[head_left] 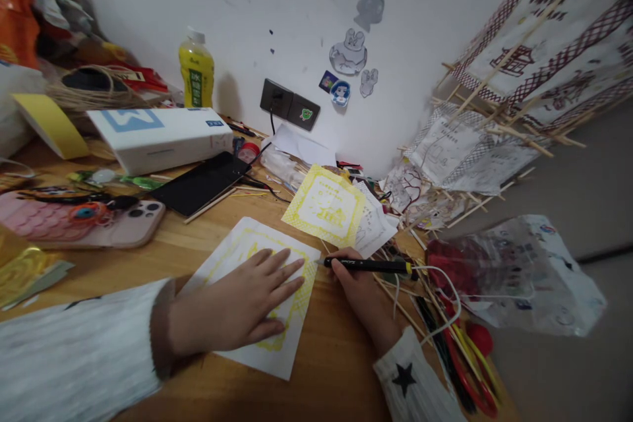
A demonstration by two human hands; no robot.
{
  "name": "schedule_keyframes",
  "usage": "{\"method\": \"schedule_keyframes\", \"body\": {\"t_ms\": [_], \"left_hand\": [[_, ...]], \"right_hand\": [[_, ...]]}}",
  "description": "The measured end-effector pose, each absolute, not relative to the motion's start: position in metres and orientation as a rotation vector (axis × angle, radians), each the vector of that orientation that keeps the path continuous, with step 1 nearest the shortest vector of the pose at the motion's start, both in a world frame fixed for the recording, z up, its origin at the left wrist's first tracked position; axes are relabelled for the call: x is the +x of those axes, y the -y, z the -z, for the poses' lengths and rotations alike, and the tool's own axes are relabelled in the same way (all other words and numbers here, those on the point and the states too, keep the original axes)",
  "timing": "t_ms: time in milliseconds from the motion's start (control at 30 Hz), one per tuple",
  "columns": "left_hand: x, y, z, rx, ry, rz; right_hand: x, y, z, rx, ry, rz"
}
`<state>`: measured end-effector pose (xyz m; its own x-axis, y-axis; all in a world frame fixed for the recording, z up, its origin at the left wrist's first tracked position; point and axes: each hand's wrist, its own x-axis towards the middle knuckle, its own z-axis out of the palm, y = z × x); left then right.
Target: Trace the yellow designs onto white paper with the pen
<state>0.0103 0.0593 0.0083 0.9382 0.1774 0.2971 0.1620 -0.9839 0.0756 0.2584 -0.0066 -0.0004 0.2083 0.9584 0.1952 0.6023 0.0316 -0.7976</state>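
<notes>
My left hand (242, 300) lies flat on a white sheet of paper (267, 368), its fingers spread. Yellow line drawing, with a border pattern, shows on the sheet around and between the fingers. In my right hand (357, 287) is a black marker pen (380, 266) with a yellow band near its back end. Its tip meets the sheet's right edge, close to the yellow pattern; whether it touches the paper I cannot tell. Just beyond the sheet lies a finished-looking yellow-patterned paper (324, 206), partly over another drawn paper (373, 227).
A phone in a pink case (89, 219), a black phone (200, 182), a white box (163, 138) and yellow tape (52, 125) crowd the left. A drink bottle (196, 69) stands behind. To the right are a stick-framed paper lantern (524, 59), a plastic bag (534, 270) and a white cord (457, 306).
</notes>
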Motion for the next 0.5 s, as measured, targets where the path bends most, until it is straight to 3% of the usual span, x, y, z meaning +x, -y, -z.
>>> {"method": "schedule_keyframes", "body": {"t_ms": [500], "left_hand": [[0.0094, -0.0609, -0.0062, 3.054, -0.260, -0.467]], "right_hand": [[0.2541, 0.0069, -0.0022, -1.661, 1.397, -0.540]]}}
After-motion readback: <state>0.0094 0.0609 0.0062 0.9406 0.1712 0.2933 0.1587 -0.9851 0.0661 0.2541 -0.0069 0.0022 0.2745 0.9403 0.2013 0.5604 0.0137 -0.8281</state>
